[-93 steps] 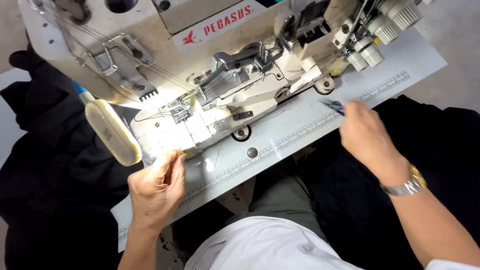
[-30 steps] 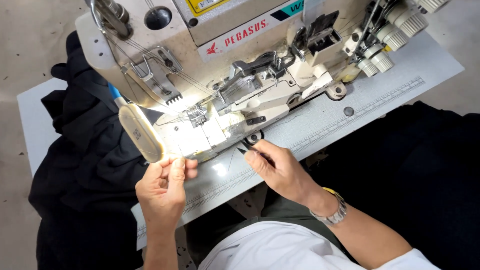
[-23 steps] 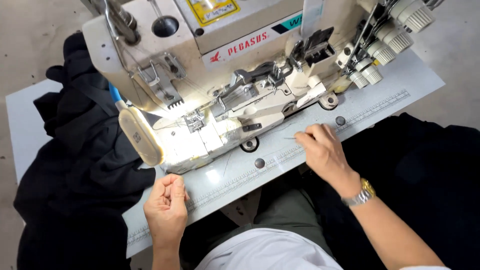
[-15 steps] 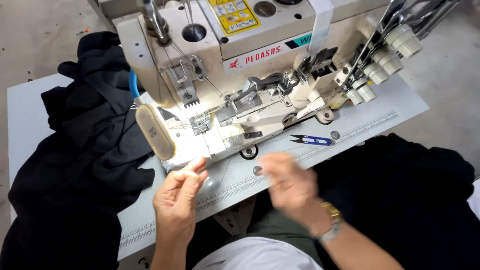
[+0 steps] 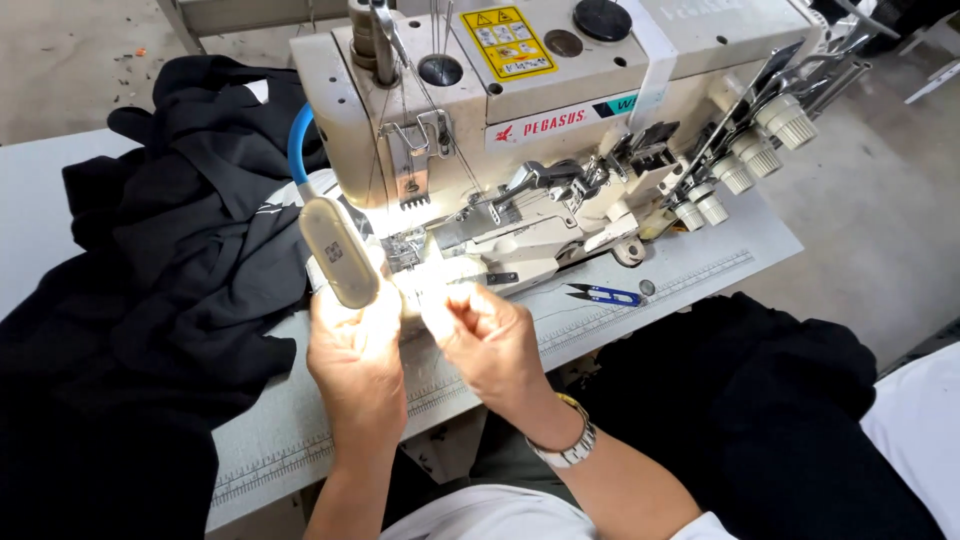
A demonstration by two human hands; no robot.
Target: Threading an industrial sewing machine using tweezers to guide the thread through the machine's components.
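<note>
I see both hands close together in front of the needle area of the sewing machine (image 5: 520, 150), under the glare of its lamp (image 5: 338, 252). My left hand (image 5: 358, 360) lies palm down on the table (image 5: 280, 440) just below the lamp, fingers held together and stretched toward the presser foot (image 5: 405, 250); the bright light washes out its fingertips, so I cannot tell whether they hold anything. My right hand (image 5: 490, 340) sits just beside it, thumb and forefinger pinched together near the machine bed; whatever is between them is too thin and overexposed to make out. A watch (image 5: 570, 445) is on that wrist.

The snips (image 5: 600, 294), blue-handled, lie flat on the table to the right of my right hand, apart from it, just in front of the machine base. A pile of black fabric (image 5: 170, 260) covers the left part of the table and reaches up beside the machine's left end. More black cloth (image 5: 770, 400) hangs off the table edge at the right, by my lap. A row of tension knobs (image 5: 750, 160) sticks out on the machine's right side.
</note>
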